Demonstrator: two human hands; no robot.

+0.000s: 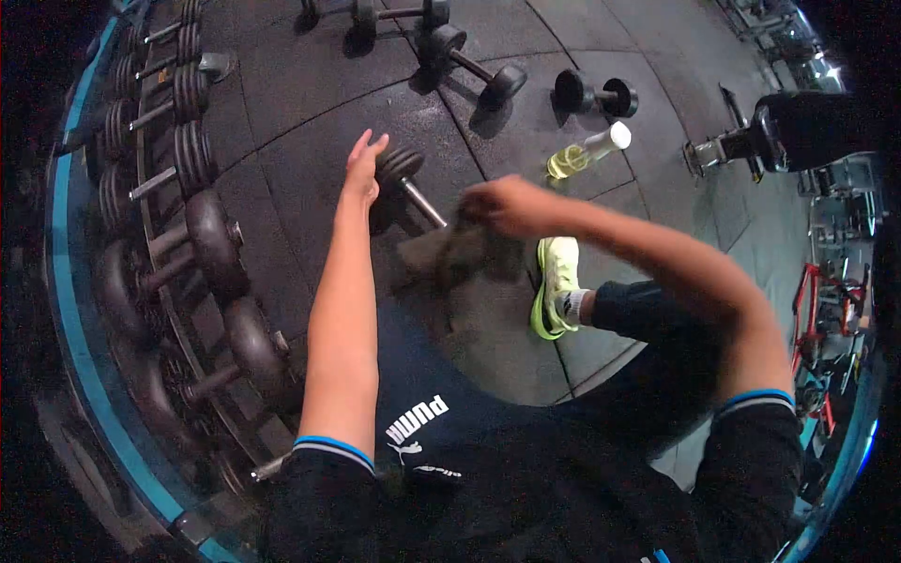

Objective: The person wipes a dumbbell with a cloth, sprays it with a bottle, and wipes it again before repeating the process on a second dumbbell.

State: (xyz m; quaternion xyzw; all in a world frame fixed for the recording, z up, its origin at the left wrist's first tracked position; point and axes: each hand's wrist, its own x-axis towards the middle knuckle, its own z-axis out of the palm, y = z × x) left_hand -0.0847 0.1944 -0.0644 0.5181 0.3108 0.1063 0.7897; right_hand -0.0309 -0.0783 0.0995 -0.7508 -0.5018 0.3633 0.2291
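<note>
A dumbbell with a shiny metal handle (424,204) and dark ribbed plates lies below me on the floor. Beside its far head is my left hand (364,171), open with fingers stretched out, its palm side at the plates. My right hand (514,205) is curled and smeared by motion over the near end. From its fingers hangs a blurred grey-brown cloth (446,255), which covers the dumbbell's near head. Just past my right hand stands a clear spray-type bottle (587,153) with yellowish liquid and a white top.
Several dumbbells (477,66) lie on the black rubber floor ahead. At left runs a rack (174,300) loaded with heavy dumbbells. A padded bench (807,131) is at right, with a red frame (809,310) nearer. My shoe (557,286) is planted close to my right hand.
</note>
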